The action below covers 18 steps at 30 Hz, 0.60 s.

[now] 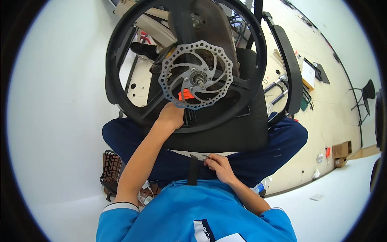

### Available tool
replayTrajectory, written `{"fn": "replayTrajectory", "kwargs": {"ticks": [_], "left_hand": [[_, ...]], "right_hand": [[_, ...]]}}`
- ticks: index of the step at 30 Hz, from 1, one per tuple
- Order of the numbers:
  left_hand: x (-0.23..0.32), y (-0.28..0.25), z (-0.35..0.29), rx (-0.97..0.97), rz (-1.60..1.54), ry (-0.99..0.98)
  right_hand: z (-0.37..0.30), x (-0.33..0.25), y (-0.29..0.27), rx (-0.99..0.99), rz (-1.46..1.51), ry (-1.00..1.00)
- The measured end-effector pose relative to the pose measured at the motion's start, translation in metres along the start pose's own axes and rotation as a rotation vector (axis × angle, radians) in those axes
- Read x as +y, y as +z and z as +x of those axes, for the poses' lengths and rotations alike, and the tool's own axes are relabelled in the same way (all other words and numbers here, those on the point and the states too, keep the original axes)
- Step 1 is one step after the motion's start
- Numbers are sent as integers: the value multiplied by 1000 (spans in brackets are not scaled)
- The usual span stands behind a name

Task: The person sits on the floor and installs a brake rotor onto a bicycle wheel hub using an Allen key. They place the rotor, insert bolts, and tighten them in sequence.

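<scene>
A black spoked wheel [261, 52] lies on a dark seat [225, 140] in front of me, a round silver brake disc [223, 89] at its middle. From the disc's hub a threaded axle [200, 83] points up. My left hand [171, 115] reaches to the disc's near left edge; its fingertips are hidden behind the disc. Close to them, an orange piece [186, 94] shows through the disc's openings; I cannot tell whether it is held. Near my lap, my right hand [219, 166] is closed in a pinch around something small, thin and dark.
A black armrest [288, 66] rises right of the wheel. Beige metal tubing [155, 28] and a dark shoe [144, 50] are at the far left. Tools and parts lie on the floor at right, with cardboard boxes [342, 150]. A black wire basket [109, 173] stands by my left side.
</scene>
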<state>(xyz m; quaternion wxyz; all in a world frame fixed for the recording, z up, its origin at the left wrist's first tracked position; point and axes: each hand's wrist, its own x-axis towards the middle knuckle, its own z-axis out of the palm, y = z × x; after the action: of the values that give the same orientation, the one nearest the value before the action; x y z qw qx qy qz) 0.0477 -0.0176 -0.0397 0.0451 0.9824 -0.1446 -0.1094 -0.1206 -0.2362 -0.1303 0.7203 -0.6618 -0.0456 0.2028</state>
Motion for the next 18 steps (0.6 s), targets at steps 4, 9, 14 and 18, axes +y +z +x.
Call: {"fn": "replayTrajectory", "kwargs": {"ticks": [4,9,14,18], "left_hand": [[3,-6,-14,153,-216,-33],[20,-15,-63,516,-388,114],[53,-45,-83,832,-684,277],[70,-56,-65,805,-978,285]], "right_hand": [[-6,-4,-7,-50,-241,-108],[-15,-39,-28,-65,-708,-278],[-3,-102,-49,81,-557,-474],[23,-160,-58,188,-336,-605]]}}
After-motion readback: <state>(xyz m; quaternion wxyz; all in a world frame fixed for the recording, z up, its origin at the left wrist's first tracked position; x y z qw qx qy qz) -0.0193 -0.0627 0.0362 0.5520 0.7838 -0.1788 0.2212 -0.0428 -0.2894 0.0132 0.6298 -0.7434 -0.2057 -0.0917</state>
